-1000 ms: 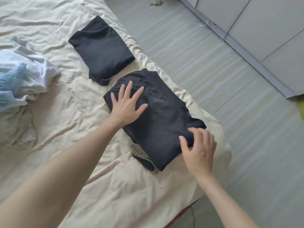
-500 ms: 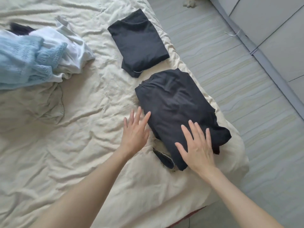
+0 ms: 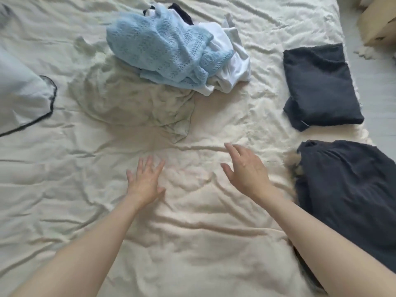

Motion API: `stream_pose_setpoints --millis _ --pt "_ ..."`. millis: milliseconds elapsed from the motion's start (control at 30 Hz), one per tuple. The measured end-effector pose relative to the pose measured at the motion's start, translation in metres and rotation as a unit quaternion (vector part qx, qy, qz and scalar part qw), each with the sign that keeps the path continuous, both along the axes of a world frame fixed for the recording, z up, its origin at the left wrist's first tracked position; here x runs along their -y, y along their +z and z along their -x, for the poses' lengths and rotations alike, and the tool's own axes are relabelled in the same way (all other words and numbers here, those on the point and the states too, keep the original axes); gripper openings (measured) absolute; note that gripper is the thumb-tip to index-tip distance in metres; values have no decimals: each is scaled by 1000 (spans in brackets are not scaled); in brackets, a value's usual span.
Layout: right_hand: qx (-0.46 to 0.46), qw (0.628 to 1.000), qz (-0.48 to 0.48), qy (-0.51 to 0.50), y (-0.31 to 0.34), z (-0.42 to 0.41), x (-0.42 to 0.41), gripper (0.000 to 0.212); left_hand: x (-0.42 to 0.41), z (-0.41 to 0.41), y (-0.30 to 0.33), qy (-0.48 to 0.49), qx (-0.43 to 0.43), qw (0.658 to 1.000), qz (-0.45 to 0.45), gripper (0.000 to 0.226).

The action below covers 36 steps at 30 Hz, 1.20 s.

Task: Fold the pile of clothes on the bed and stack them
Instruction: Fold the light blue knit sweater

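Two bare hands reach out over the cream bedsheet in the lower middle of the frame, neither holding anything. The left hand sits left of centre with its fingers straight and spread, palm down, low over the sheet; whether it touches the fabric cannot be told. The right hand is just right of centre, turned a little on edge, with its fingers loosely extended and the thumb apart, also empty. Well beyond both hands, in the upper middle, lies the unfolded pile: a blue knit bunched on top, a white garment crumpled against its right side, and a bit of dark cloth showing behind them. A beige garment spreads flat in front of the knit, hard to tell from the sheet but for its thin dark hem. At the right edge are two dark folded pieces, apart from each other: a small fold in the upper right, and a large fold in the lower right, partly covered by the right forearm. At the far left a pale cloth with a dark trimmed edge runs out of frame. A tan box stands off the bed in the top right corner.
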State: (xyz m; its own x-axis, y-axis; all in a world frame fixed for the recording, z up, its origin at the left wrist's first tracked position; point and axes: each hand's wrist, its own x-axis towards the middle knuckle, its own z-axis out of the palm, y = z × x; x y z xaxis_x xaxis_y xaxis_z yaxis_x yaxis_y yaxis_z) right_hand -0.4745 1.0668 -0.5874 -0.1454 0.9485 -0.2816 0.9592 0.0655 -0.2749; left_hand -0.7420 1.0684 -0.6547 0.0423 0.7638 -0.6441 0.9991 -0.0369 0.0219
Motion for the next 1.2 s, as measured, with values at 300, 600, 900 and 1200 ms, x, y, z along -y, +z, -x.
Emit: stream_pose_setpoints --millis 300,600,900,1200 --pt "-6 981 -194 14 8 84 -171 68 -37 30 -44 39 38 996 72 107" --pt "-36 967 -244 -62 5 126 -237 22 -44 35 -54 32 33 994 99 107" --pt "-113 974 -196 24 49 98 -66 33 -77 56 34 243 285 924 73 41" --pt "-144 989 1 -29 85 100 76 12 59 32 121 351 477 803 64 37"
